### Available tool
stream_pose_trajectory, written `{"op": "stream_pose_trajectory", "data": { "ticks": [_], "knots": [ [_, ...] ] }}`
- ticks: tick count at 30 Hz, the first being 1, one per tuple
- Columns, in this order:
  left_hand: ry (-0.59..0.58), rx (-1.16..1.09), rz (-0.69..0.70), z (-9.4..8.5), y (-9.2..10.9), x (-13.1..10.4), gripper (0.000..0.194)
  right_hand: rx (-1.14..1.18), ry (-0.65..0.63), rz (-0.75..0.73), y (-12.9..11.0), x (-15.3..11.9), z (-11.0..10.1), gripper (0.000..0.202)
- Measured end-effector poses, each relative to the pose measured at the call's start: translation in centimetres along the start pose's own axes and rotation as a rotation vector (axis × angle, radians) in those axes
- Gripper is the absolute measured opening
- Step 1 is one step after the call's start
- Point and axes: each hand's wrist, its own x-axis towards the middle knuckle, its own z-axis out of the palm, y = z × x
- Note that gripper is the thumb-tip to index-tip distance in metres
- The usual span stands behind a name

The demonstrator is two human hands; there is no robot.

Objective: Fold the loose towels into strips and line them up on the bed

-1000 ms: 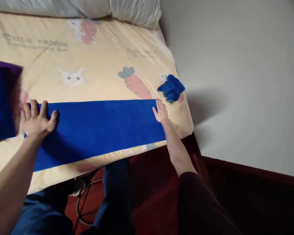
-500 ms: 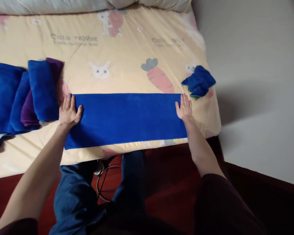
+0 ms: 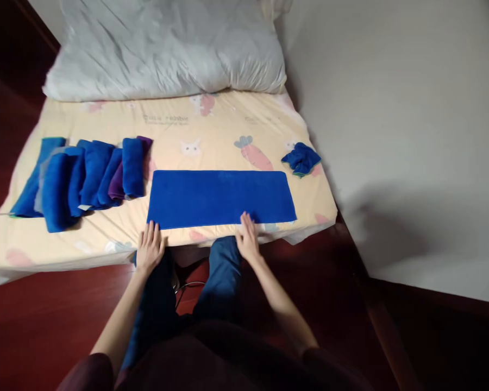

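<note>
A blue towel [image 3: 220,195] lies flat as a long rectangle near the front edge of the bed. My left hand [image 3: 150,247] rests at its near left corner, fingers stretched out and fingertips on the cloth. My right hand [image 3: 248,236] is at the near edge, right of the middle, with its fingertips over the towel and the thumb apart. Neither hand grips anything. To the left, several folded blue towels [image 3: 57,190] lie overlapping in a row, with a purple cloth [image 3: 117,183] among them. A crumpled blue cloth with green edging [image 3: 301,159] sits beyond the towel's far right corner.
The bed's yellow sheet [image 3: 212,125], printed with rabbits and carrots, carries all the cloths. A grey-white quilt [image 3: 167,49] is heaped at the back. A pale wall [image 3: 399,136] stands at the right, and the dark red floor [image 3: 36,315] lies below the bed.
My hands have moved from the towel's two ends to its near edge, the right one shifting inward. The towel stays flat. My view has drawn back, showing more of the bed and quilt.
</note>
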Motion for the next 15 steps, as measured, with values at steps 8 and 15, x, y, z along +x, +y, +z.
{"op": "stream_pose_trajectory", "data": {
  "ticks": [8,15],
  "knots": [
    [-0.184,-0.278,-0.523,-0.3,-3.6,-12.2,0.08,0.256,0.238,0.35,-2.1,-11.8,7.2,0.041],
    [-0.189,-0.221,-0.578,-0.9,-2.0,-10.3,0.083,0.495,0.424,0.484,-3.7,-5.0,7.1,0.028]
  ]
}}
